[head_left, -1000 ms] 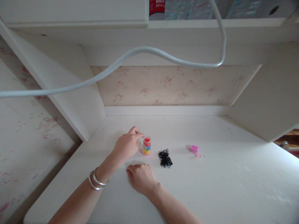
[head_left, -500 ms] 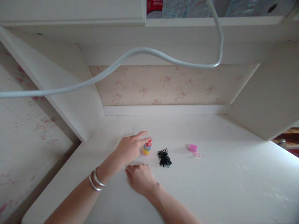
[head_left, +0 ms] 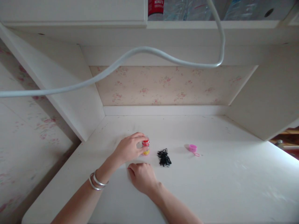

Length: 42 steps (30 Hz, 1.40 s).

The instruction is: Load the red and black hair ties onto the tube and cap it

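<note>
A small clear jar (head_left: 146, 152) with red and yellow contents stands upright on the white desk. My left hand (head_left: 130, 147), wearing two silver bangles (head_left: 96, 182), has its thumb and fingers closed around the jar's left side. Just nearer to me, my right hand (head_left: 143, 177) rests on the desk with its fingers curled under. The inside of that hand is hidden, so what it may hold does not show. To the right of the jar lies a tangled pile of black elastic bands (head_left: 164, 158). Farther right is a pink lid (head_left: 192, 148) with a small loop.
The white desk (head_left: 219, 180) reaches back to a floral-papered wall (head_left: 163, 85) between side panels. Overhead is a cabinet (head_left: 74, 12) with a red-labelled item (head_left: 156, 7) on its shelf. A thick white cable (head_left: 144, 49) crosses the upper view.
My left fingers, stretched over the jar's top before, are now closed around it. The jar sits slightly farther left. My right hand stays curled, with hardly any movement.
</note>
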Motion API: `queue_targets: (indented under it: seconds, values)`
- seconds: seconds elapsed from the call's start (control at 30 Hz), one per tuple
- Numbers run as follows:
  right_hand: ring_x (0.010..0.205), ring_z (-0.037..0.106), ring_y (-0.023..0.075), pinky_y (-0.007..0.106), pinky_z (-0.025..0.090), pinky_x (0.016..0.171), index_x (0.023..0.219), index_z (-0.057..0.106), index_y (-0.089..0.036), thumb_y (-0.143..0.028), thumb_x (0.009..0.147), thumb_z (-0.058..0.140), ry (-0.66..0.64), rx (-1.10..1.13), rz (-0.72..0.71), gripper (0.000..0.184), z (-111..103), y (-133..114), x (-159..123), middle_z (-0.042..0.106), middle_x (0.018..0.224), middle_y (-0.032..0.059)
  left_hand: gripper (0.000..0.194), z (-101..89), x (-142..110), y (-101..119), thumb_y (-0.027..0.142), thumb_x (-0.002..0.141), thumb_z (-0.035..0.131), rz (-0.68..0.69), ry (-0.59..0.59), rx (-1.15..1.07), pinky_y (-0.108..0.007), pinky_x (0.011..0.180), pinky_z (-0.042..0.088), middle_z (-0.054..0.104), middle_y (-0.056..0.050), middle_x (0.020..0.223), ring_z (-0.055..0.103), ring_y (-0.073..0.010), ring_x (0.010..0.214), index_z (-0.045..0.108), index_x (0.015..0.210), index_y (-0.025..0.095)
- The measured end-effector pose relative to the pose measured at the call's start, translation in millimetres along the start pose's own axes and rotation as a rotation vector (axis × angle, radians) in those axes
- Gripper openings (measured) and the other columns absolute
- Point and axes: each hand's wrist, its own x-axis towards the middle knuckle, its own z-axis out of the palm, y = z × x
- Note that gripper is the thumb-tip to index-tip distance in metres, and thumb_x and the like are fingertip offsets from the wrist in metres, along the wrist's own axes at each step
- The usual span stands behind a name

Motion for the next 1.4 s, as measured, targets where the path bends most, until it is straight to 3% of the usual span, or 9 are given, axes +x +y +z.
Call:
queue_targets:
  seconds: [0.13, 0.23, 0.33, 0.4, 0.53, 0.7, 0.97, 1.2, 1.4]
  values:
    - [0.051, 0.056, 0.0106, 0.02, 0.036, 0.053, 0.084, 0.071, -0.024, -0.028, 0.09, 0.048, 0.199, 0.283, 0.106, 0.024, -22, 9, -11, 0.065, 0.06, -0.0013, 0.021, 15.2, -3, -1, 0.035, 0.084, 0.06, -0.117, 0.108, -0.084, -0.025, 0.089, 0.049, 0.068, 0.003, 0.111, 0.063, -0.0155, 0.099, 0.065, 0.103, 0.028]
    - [0.042, 0.04, 0.0078, 0.019, 0.03, 0.045, 0.088, 0.072, -0.019, -0.039, 0.089, 0.052, 0.452, 0.508, 0.226, 0.028, -52, 24, -17, 0.049, 0.048, -0.0047, 0.027, 24.2, -7, -2, 0.037, 0.083, 0.062, -0.202, 0.151, -0.105, -0.025, 0.083, 0.05, 0.069, 0.003, 0.11, 0.065, -0.0164, 0.096, 0.062, 0.109, 0.029]
    - [0.047, 0.039, 0.0084, 0.02, 0.031, 0.046, 0.089, 0.071, -0.017, -0.045, 0.085, 0.057, 0.682, 0.619, 0.38, 0.032, -82, 41, -16, 0.047, 0.051, -0.0048, 0.029, 27.2, -8, -4, 0.039, 0.084, 0.061, -0.221, 0.145, -0.08, -0.026, 0.085, 0.049, 0.07, 0.003, 0.109, 0.066, -0.0168, 0.095, 0.06, 0.111, 0.029]
    - [0.05, 0.039, 0.009, 0.02, 0.032, 0.047, 0.088, 0.071, -0.017, -0.046, 0.082, 0.06, 0.746, 0.625, 0.421, 0.032, -97, 49, -13, 0.049, 0.055, -0.004, 0.027, 25.6, -7, -5, 0.039, 0.085, 0.06, -0.188, 0.14, -0.06, -0.026, 0.091, 0.047, 0.07, 0.003, 0.108, 0.065, -0.0162, 0.097, 0.061, 0.109, 0.029]
    - [0.05, 0.036, 0.0094, 0.022, 0.029, 0.047, 0.088, 0.072, -0.017, -0.048, 0.081, 0.061, 0.709, 0.594, 0.404, 0.034, -111, 55, -3, 0.045, 0.055, -0.0044, 0.018, 15.9, -6, -4, 0.035, 0.087, 0.054, -0.112, 0.107, -0.013, -0.025, 0.092, 0.046, 0.068, 0.002, 0.11, 0.064, -0.0146, 0.098, 0.065, 0.099, 0.027]
    - [0.049, 0.035, 0.0098, 0.022, 0.028, 0.047, 0.087, 0.073, -0.018, -0.047, 0.081, 0.059, 0.513, 0.535, 0.327, 0.033, -112, 52, 11, 0.041, 0.051, -0.0056, 0.021, 5.8, -5, -2, 0.036, 0.089, 0.048, -0.103, 0.03, 0.056, -0.025, 0.081, 0.049, 0.067, 0.001, 0.105, 0.065, -0.015, 0.091, 0.066, 0.092, 0.026]
    - [0.059, 0.05, 0.0131, 0.024, 0.038, 0.056, 0.085, 0.074, -0.02, -0.042, 0.083, 0.055, 0.42, 0.484, 0.2, 0.029, -102, 49, 36, 0.064, 0.069, 0.0016, 0.022, 3.9, -7, 1, 0.039, 0.087, 0.051, -0.184, 0.051, -0.011, -0.026, 0.077, 0.048, 0.07, -0.001, 0.102, 0.065, -0.0178, 0.091, 0.063, 0.099, 0.025]
    - [0.06, 0.051, 0.0123, 0.024, 0.039, 0.058, 0.086, 0.074, -0.021, -0.032, 0.082, 0.052, 0.352, 0.411, 0.098, 0.025, -103, 46, 49, 0.065, 0.072, 0.0018, 0.054, 14.2, -7, -3, 0.04, 0.081, 0.059, -0.326, 0.092, -0.226, -0.026, 0.066, 0.05, 0.067, -0.004, 0.117, 0.068, -0.0167, 0.075, 0.043, 0.13, 0.027]
    - [0.057, 0.047, 0.0108, 0.023, 0.035, 0.057, 0.08, 0.075, -0.023, -0.025, 0.078, 0.055, 0.318, 0.297, 0.093, 0.02, -102, 48, 52, 0.053, 0.062, -0.0021, 0.052, 29.7, -9, 0, 0.04, 0.083, 0.056, -0.331, 0.144, -0.328, -0.024, 0.062, 0.05, 0.066, -0.005, 0.119, 0.064, -0.0116, 0.061, 0.042, 0.131, 0.025]
